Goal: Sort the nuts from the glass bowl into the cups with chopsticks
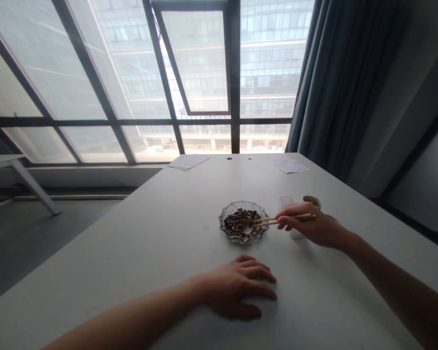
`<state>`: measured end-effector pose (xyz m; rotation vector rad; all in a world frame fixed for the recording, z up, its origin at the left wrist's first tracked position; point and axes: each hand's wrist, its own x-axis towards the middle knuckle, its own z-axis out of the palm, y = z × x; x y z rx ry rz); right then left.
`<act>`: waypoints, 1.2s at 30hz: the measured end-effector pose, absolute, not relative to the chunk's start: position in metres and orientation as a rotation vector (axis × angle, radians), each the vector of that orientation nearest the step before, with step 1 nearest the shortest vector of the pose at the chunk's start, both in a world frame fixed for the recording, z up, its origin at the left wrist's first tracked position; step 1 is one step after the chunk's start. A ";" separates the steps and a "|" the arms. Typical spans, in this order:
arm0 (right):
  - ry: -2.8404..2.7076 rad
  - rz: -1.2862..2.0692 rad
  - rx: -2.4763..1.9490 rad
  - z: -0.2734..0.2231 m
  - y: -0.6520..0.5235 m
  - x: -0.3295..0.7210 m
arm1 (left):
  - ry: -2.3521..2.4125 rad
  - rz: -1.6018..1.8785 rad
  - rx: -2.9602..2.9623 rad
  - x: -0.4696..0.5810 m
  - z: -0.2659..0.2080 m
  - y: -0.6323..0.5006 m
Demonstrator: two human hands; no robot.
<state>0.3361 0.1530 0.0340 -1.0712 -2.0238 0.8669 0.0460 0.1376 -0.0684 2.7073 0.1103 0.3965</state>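
My right hand (310,223) is closed around a pair of wooden chopsticks (270,221). Their tips reach into a faceted clear glass bowl (222,233), among small dark brown and tan pieces (241,221) whose kind I cannot make out. Whether the tips pinch a piece is too small to tell. My left hand (243,287) lies palm down on the white table (160,243), in front of the bowl, with its fingers spread and nothing in it. Behind my right hand stand a clear plastic cup (286,200) and a round container with a brownish rim (312,200), both partly hidden.
Sheets of paper (190,161) lie at the table's far left, and another paper (290,164) at its far right. A small dark disc (229,158) sits near the far edge. Windows and a blue curtain (324,97) are beyond. Another table (3,159) stands at the left.
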 end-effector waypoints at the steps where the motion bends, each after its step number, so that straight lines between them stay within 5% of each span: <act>1: -2.002 0.859 -1.080 0.036 0.153 0.338 | 0.109 0.405 2.706 0.046 -0.069 0.138; 36: -1.833 0.892 -1.109 0.028 0.159 0.340 | 0.101 0.396 2.724 0.046 -0.069 0.138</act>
